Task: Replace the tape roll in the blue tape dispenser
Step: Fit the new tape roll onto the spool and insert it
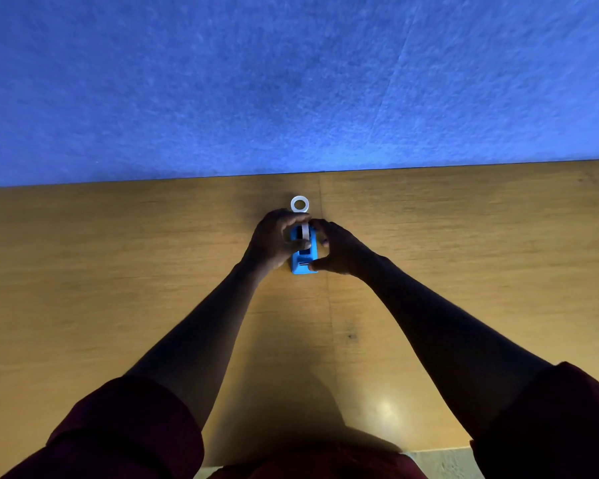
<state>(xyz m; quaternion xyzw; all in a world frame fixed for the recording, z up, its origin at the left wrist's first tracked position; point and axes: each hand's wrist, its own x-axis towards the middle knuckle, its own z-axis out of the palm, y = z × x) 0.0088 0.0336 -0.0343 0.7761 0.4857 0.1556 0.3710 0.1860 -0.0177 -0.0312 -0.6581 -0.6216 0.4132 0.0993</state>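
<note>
Item: blue tape dispenser [304,262]. Our left hand [274,242] pinches its seated roll [305,231]; right hand [336,252] braces, fingers curled around the body. A tilted roll may jam between our fingertips.

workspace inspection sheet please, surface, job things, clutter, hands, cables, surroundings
surface: wooden table, seam down the middle, small dark spot near the seam
job's things: blue tape dispenser standing on the table, a tape roll upright in it; a second white ring lies flat just beyond
clutter: nothing seen
hands: left hand and right hand both on the dispenser, fingers at the roll; exact grip unclear
cables: nothing seen
surroundings: blue felt wall behind the table; dark red sleeves pushed up
</note>
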